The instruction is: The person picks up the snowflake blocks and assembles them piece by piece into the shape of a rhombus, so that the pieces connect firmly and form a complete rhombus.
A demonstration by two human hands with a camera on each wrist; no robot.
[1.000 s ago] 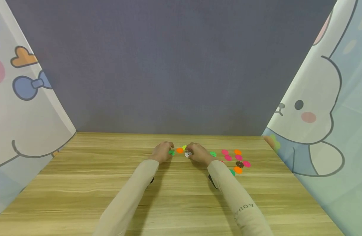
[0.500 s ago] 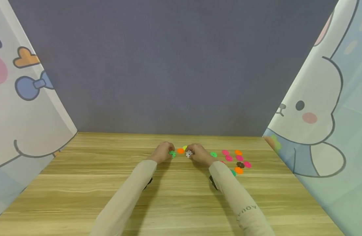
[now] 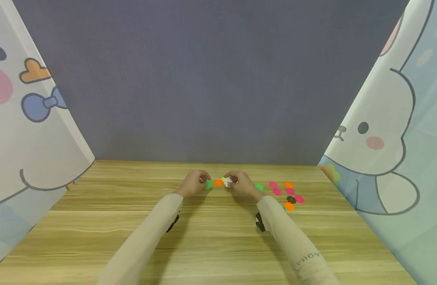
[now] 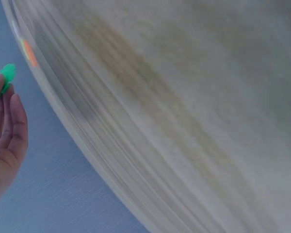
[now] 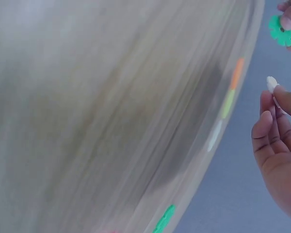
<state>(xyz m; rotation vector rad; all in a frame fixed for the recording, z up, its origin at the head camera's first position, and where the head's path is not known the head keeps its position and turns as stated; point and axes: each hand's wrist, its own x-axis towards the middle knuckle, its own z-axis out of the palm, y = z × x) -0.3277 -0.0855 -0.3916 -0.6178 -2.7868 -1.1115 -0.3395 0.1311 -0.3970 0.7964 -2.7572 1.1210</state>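
My left hand pinches a green notched flower-shaped disc between thumb and fingers. A white disc of the same kind is pinched by my right hand, a short way to the right. In the right wrist view the white disc shows almost edge-on, while the green disc faces the camera. Both discs are held above the tabletop, apart from each other. Between the hands an orange disc lies on the table, with a yellow disc partly hidden behind the white one.
Right of the hands lie several more discs: a green one, pink ones, orange ones and a dark brown one. My right sleeve covers part of another green disc. A grey wall closes off the table's back edge.
Both hands have risen slightly off the table with their discs. The green disc, mostly flat by the fingers earlier, now stands tilted. The loose discs stay where they lay.
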